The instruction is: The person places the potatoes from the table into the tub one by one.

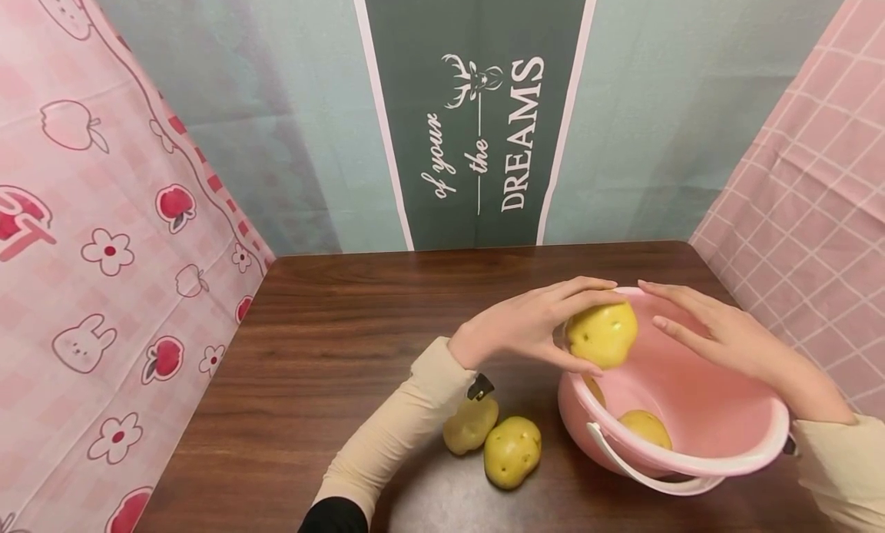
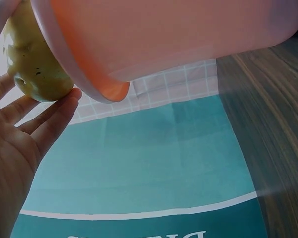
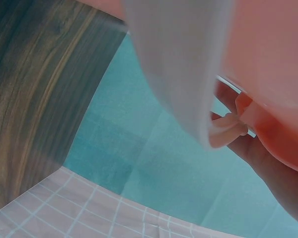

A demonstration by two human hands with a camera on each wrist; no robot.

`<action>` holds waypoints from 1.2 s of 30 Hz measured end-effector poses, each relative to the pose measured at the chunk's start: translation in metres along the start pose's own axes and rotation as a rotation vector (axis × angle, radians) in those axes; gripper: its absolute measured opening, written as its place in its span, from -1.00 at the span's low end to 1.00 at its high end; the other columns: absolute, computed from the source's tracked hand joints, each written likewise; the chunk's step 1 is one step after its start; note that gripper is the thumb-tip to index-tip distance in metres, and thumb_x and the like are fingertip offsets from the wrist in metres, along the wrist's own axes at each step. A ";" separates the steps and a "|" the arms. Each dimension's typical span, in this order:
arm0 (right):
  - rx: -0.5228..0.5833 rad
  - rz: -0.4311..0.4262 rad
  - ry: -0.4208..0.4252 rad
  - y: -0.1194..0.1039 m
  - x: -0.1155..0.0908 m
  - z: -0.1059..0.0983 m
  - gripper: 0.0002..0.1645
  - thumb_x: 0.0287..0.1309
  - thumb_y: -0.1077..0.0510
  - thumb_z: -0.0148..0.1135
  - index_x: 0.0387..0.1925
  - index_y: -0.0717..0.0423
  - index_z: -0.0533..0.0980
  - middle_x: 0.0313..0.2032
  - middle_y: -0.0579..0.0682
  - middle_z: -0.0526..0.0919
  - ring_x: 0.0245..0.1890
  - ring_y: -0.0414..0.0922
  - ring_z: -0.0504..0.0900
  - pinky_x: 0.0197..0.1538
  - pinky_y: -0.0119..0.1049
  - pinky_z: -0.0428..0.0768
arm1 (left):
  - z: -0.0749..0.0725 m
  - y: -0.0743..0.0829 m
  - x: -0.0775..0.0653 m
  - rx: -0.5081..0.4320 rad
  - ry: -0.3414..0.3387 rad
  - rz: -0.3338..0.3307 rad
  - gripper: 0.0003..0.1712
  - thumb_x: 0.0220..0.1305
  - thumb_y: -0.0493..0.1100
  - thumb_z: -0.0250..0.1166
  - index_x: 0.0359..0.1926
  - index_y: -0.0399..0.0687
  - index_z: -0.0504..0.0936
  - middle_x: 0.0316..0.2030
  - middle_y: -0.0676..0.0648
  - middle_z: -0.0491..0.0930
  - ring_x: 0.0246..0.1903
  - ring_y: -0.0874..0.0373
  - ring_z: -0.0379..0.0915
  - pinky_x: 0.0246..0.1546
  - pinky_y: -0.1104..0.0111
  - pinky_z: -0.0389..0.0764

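In the head view, my left hand (image 1: 528,318) holds a yellow potato (image 1: 608,335) at the left rim of a pink bucket (image 1: 712,395), thumb on the near side and fingers over the far side. The left wrist view shows this potato (image 2: 37,62) beside the bucket's rim. My right hand (image 1: 736,341) grips the bucket's far right rim, thumb inside and fingers outside; the right wrist view shows those fingers only in part. Inside the bucket lies a potato (image 1: 645,427), with another (image 1: 594,390) partly hidden by the near rim.
Two more potatoes, one paler (image 1: 472,425) and one yellow (image 1: 512,451), lie together on the dark wooden table (image 1: 332,349), left of the bucket. A white handle (image 1: 643,475) hangs down the bucket's near side. Printed cloths (image 1: 276,95) stand around the table.
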State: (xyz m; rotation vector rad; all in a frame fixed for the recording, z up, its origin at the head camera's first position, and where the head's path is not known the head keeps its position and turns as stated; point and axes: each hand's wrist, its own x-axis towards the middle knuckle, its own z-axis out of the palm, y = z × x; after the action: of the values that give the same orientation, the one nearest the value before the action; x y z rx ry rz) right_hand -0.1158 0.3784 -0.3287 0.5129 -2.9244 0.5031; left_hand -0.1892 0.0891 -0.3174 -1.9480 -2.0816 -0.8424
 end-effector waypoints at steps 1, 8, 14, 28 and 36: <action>-0.001 -0.001 0.000 0.000 0.000 0.000 -0.30 0.20 -0.01 0.17 0.33 -0.40 0.16 0.22 -0.21 0.35 0.13 -0.67 0.10 -0.02 -0.25 0.30 | 0.000 0.000 0.000 0.000 -0.005 -0.006 0.01 -0.12 0.27 0.39 0.32 -0.02 0.25 0.27 -0.08 0.22 0.24 0.34 0.13 0.19 0.65 0.13; 0.003 -0.005 -0.002 -0.001 0.000 -0.001 -0.30 0.21 0.00 0.16 0.34 -0.39 0.15 0.23 -0.20 0.34 0.14 -0.68 0.08 -0.01 -0.20 0.31 | 0.001 0.001 0.002 0.000 -0.023 -0.013 0.01 -0.11 0.25 0.39 0.34 -0.02 0.23 0.26 -0.08 0.22 0.22 0.35 0.14 0.18 0.66 0.13; 0.016 -0.018 0.005 -0.001 -0.001 -0.001 -0.30 0.20 0.01 0.17 0.34 -0.34 0.17 0.24 -0.21 0.34 0.15 -0.68 0.07 0.07 -0.53 0.18 | 0.004 0.001 0.003 -0.026 -0.018 0.018 0.02 -0.11 0.22 0.41 0.33 -0.09 0.24 0.26 -0.07 0.21 0.21 0.33 0.15 0.19 0.65 0.12; 0.001 -0.014 0.005 0.001 -0.002 0.000 -0.30 0.20 0.01 0.17 0.34 -0.37 0.16 0.23 -0.20 0.34 0.15 -0.67 0.07 0.04 -0.42 0.26 | 0.007 0.002 0.004 0.023 -0.043 0.009 0.04 -0.13 0.28 0.40 0.33 -0.07 0.24 0.28 -0.07 0.20 0.25 0.33 0.11 0.23 0.64 0.05; 0.002 -0.013 0.003 0.002 -0.001 0.000 -0.29 0.20 0.00 0.17 0.33 -0.40 0.15 0.23 -0.20 0.34 0.15 -0.66 0.08 0.05 -0.41 0.25 | 0.008 0.001 0.003 0.012 -0.059 -0.009 -0.01 -0.05 0.26 0.37 0.34 -0.04 0.22 0.30 -0.04 0.18 0.19 0.36 0.20 0.22 0.66 0.07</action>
State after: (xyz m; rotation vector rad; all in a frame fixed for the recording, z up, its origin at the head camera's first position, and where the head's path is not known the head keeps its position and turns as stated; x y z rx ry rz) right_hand -0.1152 0.3806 -0.3299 0.5301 -2.9159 0.5045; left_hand -0.1868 0.0959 -0.3217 -1.9822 -2.1246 -0.7809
